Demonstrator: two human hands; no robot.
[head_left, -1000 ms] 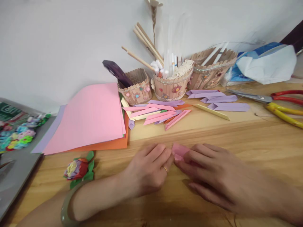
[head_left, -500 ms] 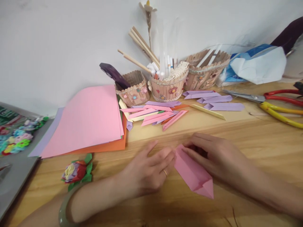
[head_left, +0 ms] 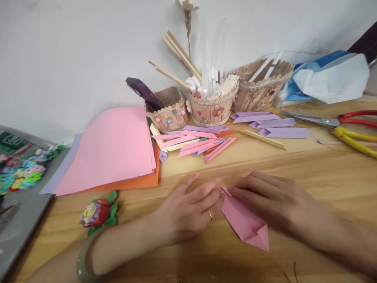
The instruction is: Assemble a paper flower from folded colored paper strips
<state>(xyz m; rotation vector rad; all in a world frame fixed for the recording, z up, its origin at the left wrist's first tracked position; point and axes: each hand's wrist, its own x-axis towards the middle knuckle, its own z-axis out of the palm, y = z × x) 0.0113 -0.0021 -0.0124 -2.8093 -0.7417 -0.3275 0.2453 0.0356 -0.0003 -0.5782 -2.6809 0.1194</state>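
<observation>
A folded strip of pink paper point(head_left: 244, 222) lies slantwise on the wooden table between my hands, its near end creased to a point. My left hand point(head_left: 191, 210), with a ring and a green bangle, has its fingertips pressed at the paper's upper left edge; one finger is raised. On the other side, my right hand point(head_left: 273, 200) is closed, pinching the upper right edge of the same paper. Its thumb lies along the fold, and some fingertips are hidden. Beyond the hands is a pile of folded paper strips point(head_left: 197, 142) in pink, purple, yellow and orange.
Coloured paper sheets point(head_left: 108, 153) are stacked at the left, behind a paper flower point(head_left: 96, 214). Decorated stick baskets point(head_left: 213, 110) stand along the wall. Purple folded strips point(head_left: 285, 133), scissors point(head_left: 330, 122) and a tissue pack point(head_left: 330, 80) are at the right.
My right hand's fingers have closed down and flattened over the top edge of the pink paper, which is folded narrower there. The whole view has shifted slightly.
</observation>
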